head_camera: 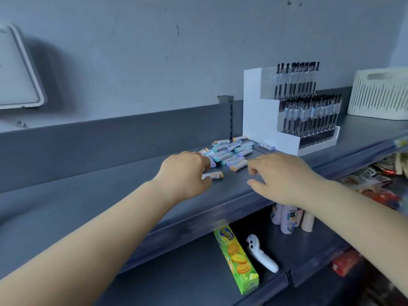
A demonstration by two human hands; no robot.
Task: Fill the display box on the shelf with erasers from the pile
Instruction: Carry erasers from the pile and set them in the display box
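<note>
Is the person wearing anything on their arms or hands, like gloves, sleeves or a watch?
Nothing shows. The left hand and the right hand are bare, with no gloves, rings or watch in view. Both forearms are uncovered as far as the picture's edge, so no sleeve is visible.

On the upper shelf (110, 184), the pile of erasers (229, 152) lies at your twelve o'clock, against the back rail. At its one o'clock stands the stepped display box (265, 120), with one eraser (267, 146) just before it. A slatted basket (379, 93) sits at your two o'clock. Your left hand (185, 173) reaches the pile's near left edge, with a stray eraser (213, 175) beside it; your right hand (280, 175) lies at its five o'clock.
</note>
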